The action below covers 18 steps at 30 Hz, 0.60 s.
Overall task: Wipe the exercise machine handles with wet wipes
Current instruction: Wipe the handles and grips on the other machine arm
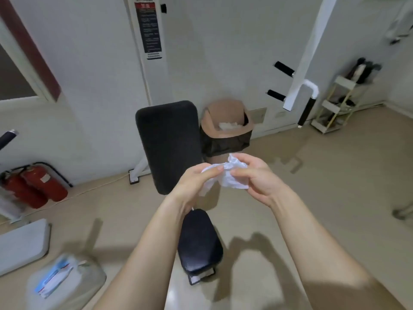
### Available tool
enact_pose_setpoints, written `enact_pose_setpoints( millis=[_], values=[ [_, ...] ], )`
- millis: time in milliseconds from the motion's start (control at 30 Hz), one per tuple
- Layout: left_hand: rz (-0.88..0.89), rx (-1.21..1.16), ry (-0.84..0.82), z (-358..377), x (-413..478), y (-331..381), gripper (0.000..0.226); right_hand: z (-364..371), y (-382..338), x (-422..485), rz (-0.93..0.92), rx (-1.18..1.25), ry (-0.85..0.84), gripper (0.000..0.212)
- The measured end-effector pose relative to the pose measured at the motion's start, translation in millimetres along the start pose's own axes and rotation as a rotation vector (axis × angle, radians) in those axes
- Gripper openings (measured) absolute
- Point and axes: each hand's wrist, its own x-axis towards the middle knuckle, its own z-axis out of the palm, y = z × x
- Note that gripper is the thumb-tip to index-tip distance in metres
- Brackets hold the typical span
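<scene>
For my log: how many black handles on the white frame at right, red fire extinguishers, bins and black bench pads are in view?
Black handles: 3
Fire extinguishers: 2
Bin: 1
Bench pads: 2
Total: 8

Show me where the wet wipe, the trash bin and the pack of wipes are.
wet wipe (pixel 229 182): head view, on its crumpled white middle.
trash bin (pixel 223 111): head view, on its tan swing lid.
pack of wipes (pixel 54 279): head view, on its blue and white label.
</scene>
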Motion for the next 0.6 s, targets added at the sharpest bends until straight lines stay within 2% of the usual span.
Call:
enact_pose_setpoints(
  millis=[100, 200, 267, 333, 400, 500, 600],
  values=[
    [0.019, -0.114, 0.016, 73, 33, 4, 0.019, -72, -20, -8, 0.082, -0.200, -0.012, 0.036],
    [0.059, -0.107, 0.029, 131, 66, 16, 0.011, -132, -41, -7, 0.134, -0.224, -0.018, 0.022],
    [0.067, -0.087, 0.039, 160, 92, 22, 0.013, -169, -54, -1, 0.136, -0.137, -0.022, 0.019],
    [0.078, -0.053, 0.025, 182, 120, 26, 0.029, -203, -65, 10, 0.141, -0.042, -0.006, 0.026],
    [0.081, -0.028, -0.007, 199, 151, 28, 0.035, -237, -71, 26, 0.122, 0.021, 0.053, 0.032],
    [0.044, 0.007, -0.084, 219, 196, 32, 0.028, -282, -75, 54, 0.084, 0.028, 0.110, 0.024],
    [-0.004, 0.017, -0.243, 237, 251, 36, 0.022, -328, -82, 91, 0.056, -0.034, 0.135, 0.018]
  ],
)
